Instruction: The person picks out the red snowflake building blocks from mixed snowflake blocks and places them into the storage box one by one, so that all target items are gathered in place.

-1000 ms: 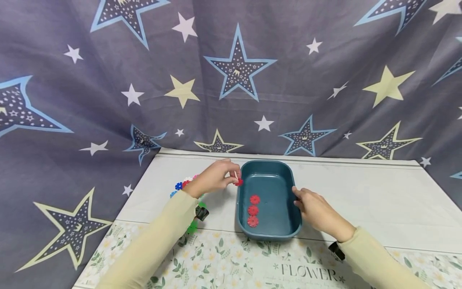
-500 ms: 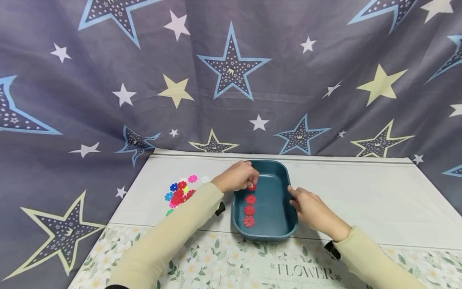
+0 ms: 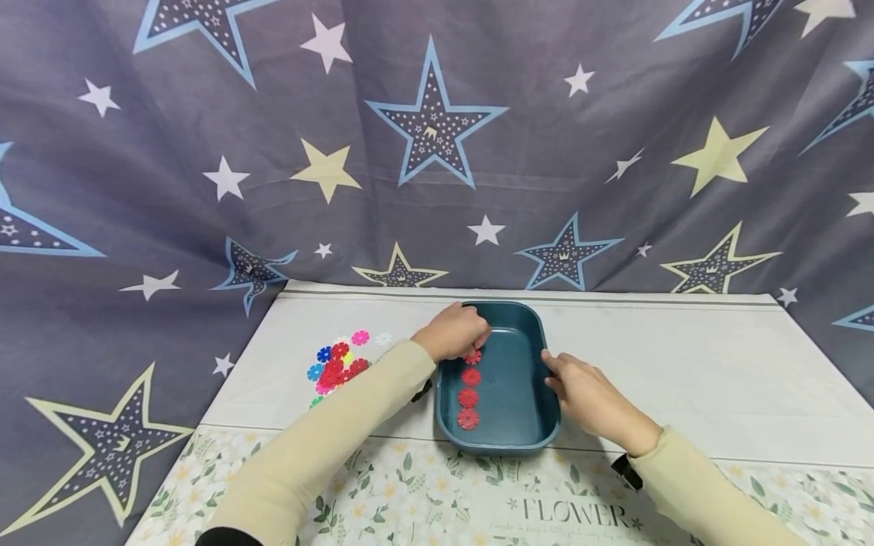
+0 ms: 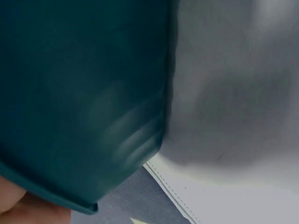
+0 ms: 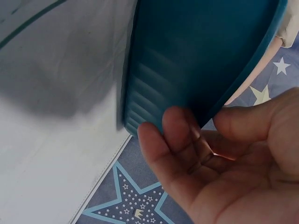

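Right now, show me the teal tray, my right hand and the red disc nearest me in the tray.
Teal tray [image 3: 517, 394], head view: bare inner floor.
Right hand [image 3: 592, 393], head view: back of the hand.
Nearest red disc [image 3: 467, 419], head view: middle of its upper face.

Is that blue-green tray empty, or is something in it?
Not empty: the tray has red discs lined up on its floor.

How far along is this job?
Looks done: three red notched plastic discs lie in the blue-green rectangular tray. In hand: the left hand is at a fourth, release unclear; the right hand grips the tray. Apparently left: red discs in the multicoloured pile.
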`<action>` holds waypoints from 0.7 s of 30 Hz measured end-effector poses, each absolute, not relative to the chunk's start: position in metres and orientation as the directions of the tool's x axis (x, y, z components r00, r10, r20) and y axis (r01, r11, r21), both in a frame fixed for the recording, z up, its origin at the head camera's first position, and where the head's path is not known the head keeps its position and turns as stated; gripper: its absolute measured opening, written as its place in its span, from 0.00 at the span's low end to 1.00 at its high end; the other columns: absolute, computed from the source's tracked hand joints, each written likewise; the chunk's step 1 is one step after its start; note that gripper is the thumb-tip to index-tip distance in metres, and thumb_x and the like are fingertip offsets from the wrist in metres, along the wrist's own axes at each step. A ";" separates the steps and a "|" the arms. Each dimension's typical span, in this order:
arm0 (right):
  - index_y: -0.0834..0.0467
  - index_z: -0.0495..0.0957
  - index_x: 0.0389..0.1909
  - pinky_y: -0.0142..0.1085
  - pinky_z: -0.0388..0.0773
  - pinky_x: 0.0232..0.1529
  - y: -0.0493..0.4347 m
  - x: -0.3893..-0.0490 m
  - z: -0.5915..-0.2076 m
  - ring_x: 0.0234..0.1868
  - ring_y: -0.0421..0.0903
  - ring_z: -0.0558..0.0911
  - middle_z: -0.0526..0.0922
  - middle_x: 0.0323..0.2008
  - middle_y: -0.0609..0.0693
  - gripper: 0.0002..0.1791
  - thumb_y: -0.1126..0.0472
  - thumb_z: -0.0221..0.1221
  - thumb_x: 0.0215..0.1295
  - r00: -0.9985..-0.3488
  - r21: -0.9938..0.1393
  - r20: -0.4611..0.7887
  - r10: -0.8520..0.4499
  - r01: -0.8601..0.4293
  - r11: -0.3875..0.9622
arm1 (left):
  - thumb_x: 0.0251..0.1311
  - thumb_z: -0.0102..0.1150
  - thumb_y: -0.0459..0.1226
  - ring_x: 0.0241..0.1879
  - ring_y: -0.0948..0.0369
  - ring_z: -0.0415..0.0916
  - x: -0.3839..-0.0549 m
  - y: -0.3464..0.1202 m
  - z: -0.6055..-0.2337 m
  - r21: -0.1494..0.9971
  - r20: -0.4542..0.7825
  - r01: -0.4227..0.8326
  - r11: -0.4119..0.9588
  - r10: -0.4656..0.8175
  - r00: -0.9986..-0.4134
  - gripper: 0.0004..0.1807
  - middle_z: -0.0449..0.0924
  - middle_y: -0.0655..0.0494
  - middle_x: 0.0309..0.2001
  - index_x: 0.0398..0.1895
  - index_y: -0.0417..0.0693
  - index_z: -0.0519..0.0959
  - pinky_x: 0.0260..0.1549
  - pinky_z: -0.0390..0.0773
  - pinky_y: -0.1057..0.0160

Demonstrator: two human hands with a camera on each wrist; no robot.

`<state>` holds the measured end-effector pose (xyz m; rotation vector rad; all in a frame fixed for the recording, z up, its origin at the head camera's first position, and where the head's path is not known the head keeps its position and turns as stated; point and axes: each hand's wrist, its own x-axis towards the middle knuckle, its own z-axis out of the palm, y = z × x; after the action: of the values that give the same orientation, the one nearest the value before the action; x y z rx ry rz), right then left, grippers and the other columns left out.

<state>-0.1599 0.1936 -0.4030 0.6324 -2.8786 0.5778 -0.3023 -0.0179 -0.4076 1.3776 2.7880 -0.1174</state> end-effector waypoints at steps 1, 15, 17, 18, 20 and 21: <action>0.75 0.69 0.58 0.33 0.64 0.23 0.194 -0.160 -0.403 0.21 0.40 0.63 0.69 0.24 0.47 0.22 0.70 0.56 0.64 -0.902 -0.336 0.213 -0.375 -0.428 0.839 | 0.51 0.65 0.31 0.27 0.62 0.67 -0.302 -0.017 -0.408 -0.074 -0.059 0.790 0.608 0.788 -0.612 0.17 0.69 0.64 0.17 0.14 0.56 0.70 0.43 0.67 0.57; 0.74 0.69 0.58 0.34 0.64 0.23 0.192 -0.159 -0.402 0.21 0.40 0.64 0.68 0.23 0.47 0.22 0.69 0.56 0.65 -0.910 -0.350 0.192 -0.367 -0.413 0.841 | 0.52 0.64 0.35 0.33 0.60 0.67 -0.288 -0.031 -0.389 -0.104 0.196 0.787 0.609 0.788 -0.584 0.05 0.79 0.66 0.26 0.26 0.56 0.79 0.34 0.68 0.61; 0.74 0.69 0.58 0.34 0.65 0.23 0.192 -0.159 -0.402 0.21 0.40 0.64 0.69 0.23 0.47 0.22 0.69 0.56 0.65 -0.909 -0.345 0.195 -0.367 -0.414 0.842 | 0.52 0.66 0.36 0.33 0.60 0.67 -0.285 -0.040 -0.378 -0.083 0.254 0.795 0.601 0.784 -0.566 0.04 0.81 0.64 0.30 0.29 0.54 0.80 0.33 0.68 0.61; 0.74 0.69 0.58 0.34 0.65 0.23 0.193 -0.159 -0.402 0.21 0.40 0.64 0.69 0.23 0.47 0.22 0.69 0.56 0.65 -0.908 -0.344 0.198 -0.368 -0.416 0.842 | 0.52 0.66 0.36 0.32 0.60 0.67 -0.284 -0.045 -0.373 -0.066 0.282 0.799 0.598 0.779 -0.560 0.04 0.81 0.63 0.30 0.29 0.53 0.80 0.33 0.67 0.61; 0.74 0.69 0.58 0.34 0.65 0.23 0.193 -0.159 -0.402 0.21 0.40 0.64 0.69 0.24 0.47 0.22 0.69 0.56 0.65 -0.909 -0.347 0.198 -0.368 -0.416 0.841 | 0.51 0.67 0.36 0.32 0.60 0.68 -0.282 -0.057 -0.365 -0.031 0.327 0.801 0.598 0.763 -0.558 0.05 0.81 0.62 0.31 0.31 0.51 0.81 0.35 0.68 0.61; 0.74 0.69 0.58 0.34 0.65 0.23 0.193 -0.159 -0.402 0.21 0.40 0.64 0.69 0.24 0.47 0.22 0.69 0.56 0.65 -0.909 -0.349 0.198 -0.368 -0.416 0.840 | 0.51 0.67 0.36 0.32 0.60 0.67 -0.281 -0.064 -0.362 -0.013 0.345 0.797 0.604 0.750 -0.564 0.05 0.81 0.61 0.31 0.32 0.50 0.81 0.34 0.68 0.60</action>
<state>-0.1591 0.1934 -0.4021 0.6192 -2.8944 0.5907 -0.2812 -0.0636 -0.3621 1.5391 3.0911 0.2537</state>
